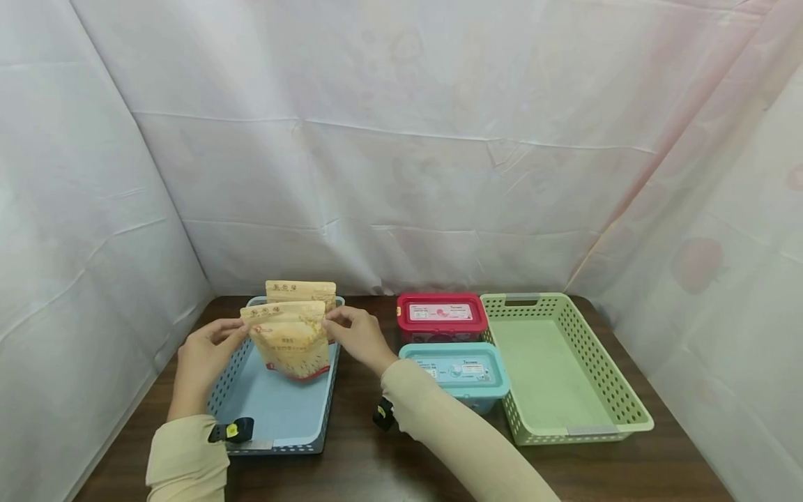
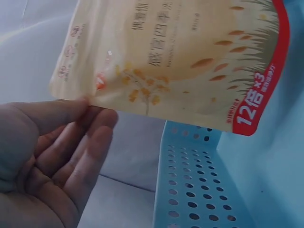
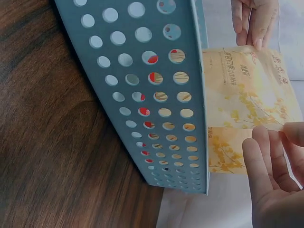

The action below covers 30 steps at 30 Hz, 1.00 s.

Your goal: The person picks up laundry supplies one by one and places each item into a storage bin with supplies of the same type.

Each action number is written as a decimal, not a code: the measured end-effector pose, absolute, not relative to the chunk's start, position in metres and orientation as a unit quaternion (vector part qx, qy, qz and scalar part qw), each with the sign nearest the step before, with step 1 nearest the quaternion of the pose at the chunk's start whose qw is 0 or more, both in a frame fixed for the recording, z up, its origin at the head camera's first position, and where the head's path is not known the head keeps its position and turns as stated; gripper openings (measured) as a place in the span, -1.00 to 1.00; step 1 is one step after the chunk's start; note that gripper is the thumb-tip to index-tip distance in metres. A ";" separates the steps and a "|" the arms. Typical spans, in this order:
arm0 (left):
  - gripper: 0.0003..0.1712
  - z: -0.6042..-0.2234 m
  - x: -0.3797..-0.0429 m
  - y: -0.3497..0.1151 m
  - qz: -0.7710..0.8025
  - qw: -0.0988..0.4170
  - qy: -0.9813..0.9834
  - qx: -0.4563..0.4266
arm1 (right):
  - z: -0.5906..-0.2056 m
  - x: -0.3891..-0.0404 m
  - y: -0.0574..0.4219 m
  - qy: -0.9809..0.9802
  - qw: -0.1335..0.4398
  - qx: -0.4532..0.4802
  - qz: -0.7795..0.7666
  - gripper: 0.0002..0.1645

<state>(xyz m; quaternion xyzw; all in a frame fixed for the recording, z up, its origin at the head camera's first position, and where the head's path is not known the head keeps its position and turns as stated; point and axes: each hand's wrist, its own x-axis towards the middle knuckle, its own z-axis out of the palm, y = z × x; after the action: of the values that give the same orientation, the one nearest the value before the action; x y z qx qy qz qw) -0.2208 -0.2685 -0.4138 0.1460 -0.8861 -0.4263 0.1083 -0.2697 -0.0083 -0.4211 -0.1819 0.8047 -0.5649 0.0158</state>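
Both hands hold one yellow pouch [image 1: 290, 341] with a red lower edge, upright over the blue basket [image 1: 276, 411]. My left hand [image 1: 205, 355] pinches its upper left edge between thumb and fingers. On the other side, my right hand [image 1: 362, 336] pinches the upper right edge. A second, similar pouch [image 1: 301, 287] stands behind it at the basket's far end, partly hidden by the held one. In the left wrist view the pouch front [image 2: 156, 61] shows printed flowers and leaves. Through the basket's side holes in the right wrist view, bits of red and yellow show.
Right of the blue basket sit a red lidded box [image 1: 442, 315] and, nearer, a light blue lidded box [image 1: 461, 371]. A green basket [image 1: 558, 362] stands beside them on the dark wooden table [image 1: 376, 460]. Pale curtains [image 1: 401, 174] hang behind and at the sides.
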 end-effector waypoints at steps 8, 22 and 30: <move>-0.39 -0.412 -0.223 -0.271 -0.410 0.088 -0.896 0.144 | -0.425 -0.272 -0.010 0.803 0.042 -0.174 -0.569 -0.84; -0.42 -0.413 -0.225 -0.274 -0.405 0.067 -0.899 0.153 | -0.436 -0.274 -0.016 0.806 0.057 -0.161 -0.566 -0.84; -0.40 -0.415 -0.226 -0.274 -0.408 0.052 -0.898 0.155 | -0.438 -0.274 -0.016 0.811 0.059 -0.158 -0.560 -0.84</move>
<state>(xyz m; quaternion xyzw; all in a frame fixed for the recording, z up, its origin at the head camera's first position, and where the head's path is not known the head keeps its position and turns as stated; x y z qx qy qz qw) -0.2257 -0.2742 -0.4151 0.1550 -0.8983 -0.4079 0.0522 -0.2744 -0.0164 -0.4376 -0.1579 0.8111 -0.5600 0.0589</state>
